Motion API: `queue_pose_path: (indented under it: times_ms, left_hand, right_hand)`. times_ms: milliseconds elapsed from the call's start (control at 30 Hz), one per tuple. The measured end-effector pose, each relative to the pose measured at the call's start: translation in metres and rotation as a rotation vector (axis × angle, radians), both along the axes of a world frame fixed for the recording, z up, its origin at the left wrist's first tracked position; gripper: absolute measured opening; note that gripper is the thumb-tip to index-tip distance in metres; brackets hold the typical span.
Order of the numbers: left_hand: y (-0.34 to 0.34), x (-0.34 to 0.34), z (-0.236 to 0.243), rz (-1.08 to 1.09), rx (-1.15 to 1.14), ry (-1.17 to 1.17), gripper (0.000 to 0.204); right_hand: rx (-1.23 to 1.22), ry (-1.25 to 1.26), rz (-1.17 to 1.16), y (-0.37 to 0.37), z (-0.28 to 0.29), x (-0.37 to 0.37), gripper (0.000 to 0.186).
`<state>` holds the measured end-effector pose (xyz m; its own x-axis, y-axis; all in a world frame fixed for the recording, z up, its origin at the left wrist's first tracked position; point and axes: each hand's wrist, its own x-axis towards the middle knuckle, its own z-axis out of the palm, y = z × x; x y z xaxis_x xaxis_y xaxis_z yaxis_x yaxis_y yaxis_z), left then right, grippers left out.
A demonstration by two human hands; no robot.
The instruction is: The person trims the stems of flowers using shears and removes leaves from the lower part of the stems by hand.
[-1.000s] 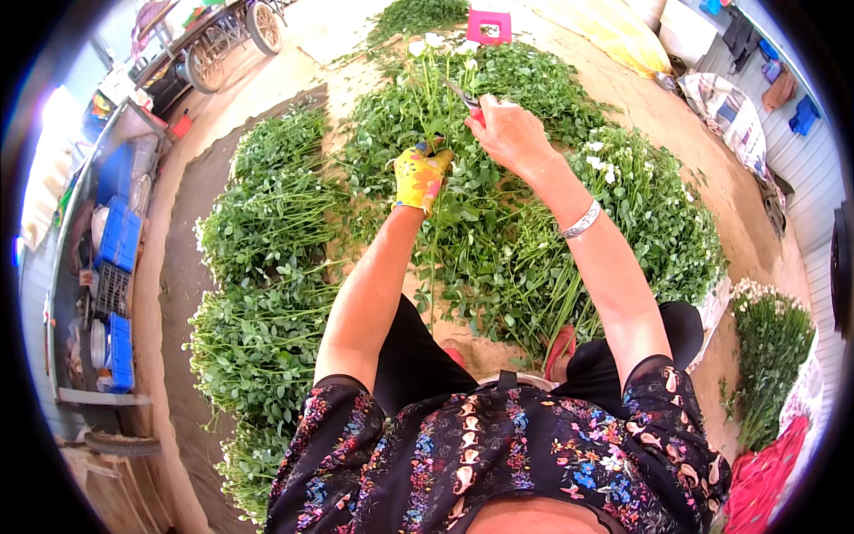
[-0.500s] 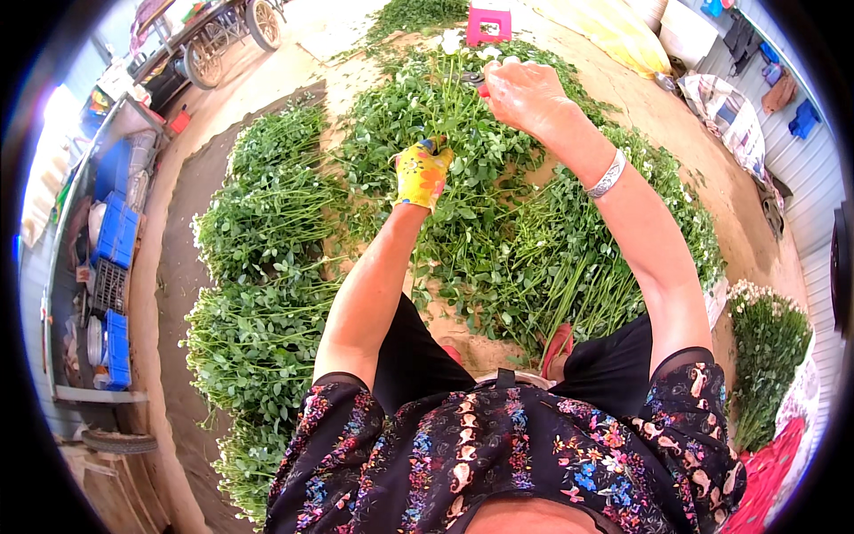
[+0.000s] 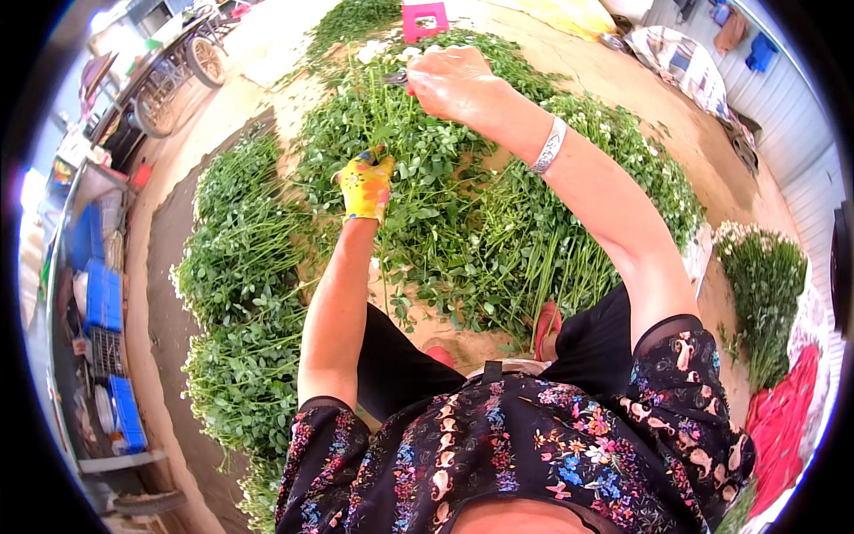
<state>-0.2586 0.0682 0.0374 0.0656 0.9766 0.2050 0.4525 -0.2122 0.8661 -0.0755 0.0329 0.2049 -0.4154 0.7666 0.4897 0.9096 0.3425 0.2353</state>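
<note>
My left hand [image 3: 365,187], in a yellow flowered glove, is closed round the green stem of a white flower [image 3: 370,52]. The stem stands up from the fist, leaves along it, with the bloom at the far end. Farther off and to the right, my bare right hand [image 3: 454,84] grips pruning shears [image 3: 397,79]. Their dark blades point left, close to the stem below the bloom; a bit of red handle shows, the rest is hidden by my fingers. Beneath both hands spreads a large heap of cut leafy stems [image 3: 427,214].
Bundles of green stems [image 3: 240,267] lie in a row on dark cloth at left. A pink stool [image 3: 425,21] stands beyond the heap. Blue crates [image 3: 103,298] fill a shelf at far left, near a wheeled cart [image 3: 156,80]. A white-flowered bunch [image 3: 761,294] stands at right.
The view has turned, so the scene sits lower and farther left. My left hand still holds the stem; the shears in my right hand remain near its flower end.
</note>
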Motion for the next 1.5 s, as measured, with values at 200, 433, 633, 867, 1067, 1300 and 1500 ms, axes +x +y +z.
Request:
queue_pose_path:
  times_ms: [200, 433, 633, 867, 1067, 1300, 1500]
  left_hand:
    - [-0.007, 0.026, 0.010, -0.029, 0.108, 0.129, 0.039]
    - [0.006, 0.024, -0.003, -0.139, 0.130, 0.138, 0.031]
    - [-0.004, 0.040, -0.005, -0.064, -0.215, -0.011, 0.025]
    - [-0.017, 0.014, 0.015, -0.203, -0.216, -0.478, 0.032]
    - [-0.006, 0.032, 0.011, -0.265, -0.457, -0.674, 0.028]
    - [-0.019, 0.030, 0.022, -0.324, -0.416, -0.726, 0.035]
    - [-0.018, 0.041, 0.013, -0.330, -0.409, -0.695, 0.035]
  right_hand:
    - [0.032, -0.049, 0.034, -0.006, -0.001, 0.027, 0.006]
    - [-0.129, -0.220, -0.257, -0.016, -0.008, 0.020, 0.016]
    - [-0.190, 0.102, -0.121, -0.006, -0.051, 0.064, 0.008]
    - [-0.247, 0.626, -0.131, -0.027, -0.076, 0.056, 0.012]
    - [-0.207, 0.634, -0.165, -0.067, -0.082, 0.062, 0.026]
    - [-0.183, 0.516, -0.083, -0.079, -0.081, 0.027, 0.024]
    - [-0.213, 0.477, -0.125, -0.071, -0.080, 0.024, 0.025]
